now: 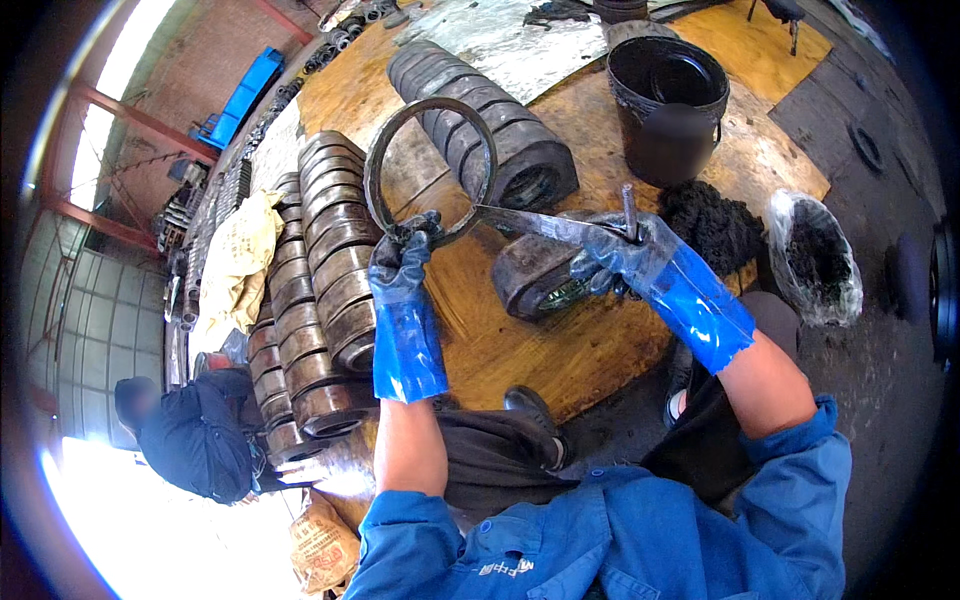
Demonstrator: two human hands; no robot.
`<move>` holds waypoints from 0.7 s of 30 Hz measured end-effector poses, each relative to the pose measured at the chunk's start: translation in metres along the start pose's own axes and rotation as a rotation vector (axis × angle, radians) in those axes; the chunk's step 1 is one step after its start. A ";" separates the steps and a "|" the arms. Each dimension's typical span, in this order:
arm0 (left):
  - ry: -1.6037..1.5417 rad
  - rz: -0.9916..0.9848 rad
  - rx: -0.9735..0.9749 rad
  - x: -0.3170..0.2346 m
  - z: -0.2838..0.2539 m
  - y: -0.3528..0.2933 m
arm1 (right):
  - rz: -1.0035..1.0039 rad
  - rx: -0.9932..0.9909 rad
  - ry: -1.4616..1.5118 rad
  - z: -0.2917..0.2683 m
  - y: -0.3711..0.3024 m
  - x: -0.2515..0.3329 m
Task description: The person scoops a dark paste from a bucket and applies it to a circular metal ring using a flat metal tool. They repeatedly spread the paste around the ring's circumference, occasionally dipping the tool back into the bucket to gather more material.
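Observation:
My left hand [402,262], in a blue glove with dark smears, is closed on the lower edge of a thin dark ring [375,178] held upright. A flat knife-like blade [540,225] reaches left from my right hand [630,258], which is gloved alike and closed around it. The blade's tip meets the ring's lower right rim, and a short rod [629,205] sticks up by my right fingers. Below that hand, a thick dark cylindrical part [522,275] rests on the stained boards [590,350].
Rows of stacked dark cylindrical parts [335,230] stand at left, another row [470,110] lies ahead. A black bucket [640,110], a dark clumpy heap [705,225] and a plastic-lined container [850,270] are at right. Another person [195,435] bends over at far left.

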State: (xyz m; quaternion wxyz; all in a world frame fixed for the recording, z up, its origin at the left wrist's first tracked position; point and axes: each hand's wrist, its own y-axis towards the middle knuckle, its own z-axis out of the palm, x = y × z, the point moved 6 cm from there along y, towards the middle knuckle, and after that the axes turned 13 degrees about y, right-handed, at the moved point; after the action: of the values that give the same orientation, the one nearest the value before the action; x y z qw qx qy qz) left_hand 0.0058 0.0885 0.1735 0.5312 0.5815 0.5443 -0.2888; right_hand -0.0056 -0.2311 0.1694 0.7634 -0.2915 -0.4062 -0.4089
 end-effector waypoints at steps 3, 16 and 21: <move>0.007 -0.001 0.011 -0.001 0.000 0.000 | -0.030 -0.021 -0.081 -0.008 0.003 0.001; -0.059 -0.052 0.070 0.015 -0.009 0.002 | -0.474 -0.249 -1.004 -0.031 -0.010 0.045; -0.247 -0.160 0.034 0.010 -0.005 0.000 | -0.632 -0.151 -0.877 -0.018 -0.023 0.048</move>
State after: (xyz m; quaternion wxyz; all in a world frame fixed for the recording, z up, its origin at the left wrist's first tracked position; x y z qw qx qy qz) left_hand 0.0073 0.0962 0.1654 0.5597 0.5051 0.5144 -0.4086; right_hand -0.0023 -0.2751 0.2037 0.3393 -0.3527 -0.7238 -0.4865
